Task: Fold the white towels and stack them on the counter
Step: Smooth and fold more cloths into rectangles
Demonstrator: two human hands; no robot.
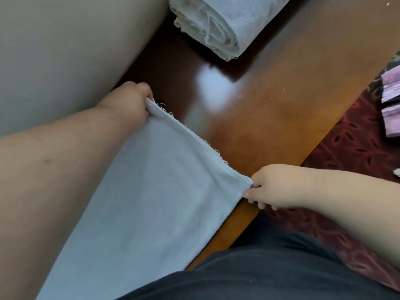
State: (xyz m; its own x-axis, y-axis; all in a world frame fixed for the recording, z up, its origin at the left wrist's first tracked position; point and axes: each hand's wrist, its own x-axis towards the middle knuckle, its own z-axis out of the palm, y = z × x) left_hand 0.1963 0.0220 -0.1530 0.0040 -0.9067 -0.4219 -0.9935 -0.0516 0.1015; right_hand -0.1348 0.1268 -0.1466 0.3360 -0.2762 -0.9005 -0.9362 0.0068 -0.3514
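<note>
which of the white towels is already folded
The folded towel lying at the far end of the counter, untouched. The other towel is stretched flat between the left hand and right hand.

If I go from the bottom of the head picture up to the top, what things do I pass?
Dark clothing → right hand pinching the white towel → left hand gripping its other corner → shiny wooden counter → stack of folded towels.

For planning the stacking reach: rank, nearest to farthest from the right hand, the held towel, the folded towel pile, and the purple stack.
1. Held towel, pinched by right hand.
2. Purple stack, upper right, on patterned cloth.
3. Folded towel pile, top of counter.
</note>
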